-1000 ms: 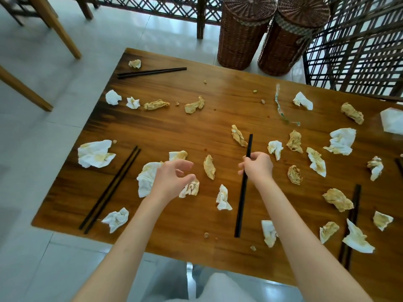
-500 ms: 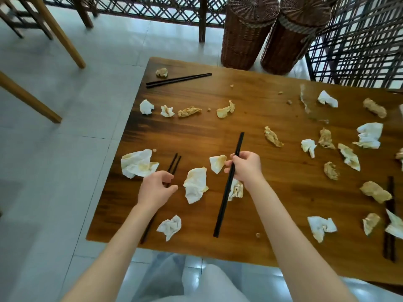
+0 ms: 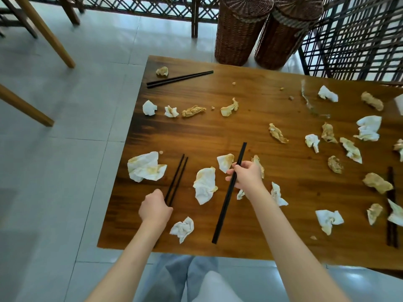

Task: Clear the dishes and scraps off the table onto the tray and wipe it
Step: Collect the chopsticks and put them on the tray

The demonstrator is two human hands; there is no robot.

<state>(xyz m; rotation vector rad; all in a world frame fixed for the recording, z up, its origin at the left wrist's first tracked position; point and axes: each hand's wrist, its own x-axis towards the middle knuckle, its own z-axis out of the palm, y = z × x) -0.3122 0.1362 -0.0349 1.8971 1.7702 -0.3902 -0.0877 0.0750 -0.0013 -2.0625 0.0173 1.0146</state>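
A brown wooden table [image 3: 250,127] is strewn with several crumpled, stained white napkins and food scraps. My right hand [image 3: 246,177] grips a pair of black chopsticks [image 3: 226,199] above the table's near side. My left hand [image 3: 154,208] is curled around the near end of a second black pair [image 3: 177,177] lying near the left edge. A third pair [image 3: 180,79] lies at the far left corner, a fourth [image 3: 391,205] at the right. A large stained napkin [image 3: 146,166] lies left of my left hand, another [image 3: 204,185] between my hands. No tray is in view.
Two wicker baskets [image 3: 237,33] stand on the floor behind the table beside a dark lattice screen [image 3: 353,38]. Wooden chair legs [image 3: 43,33] stand on the grey tiled floor at the far left. My legs show below the table's near edge.
My view has swung left. My left hand went from hovering over a napkin to closing round the left pair of chopsticks. My right hand keeps hold of its pair.
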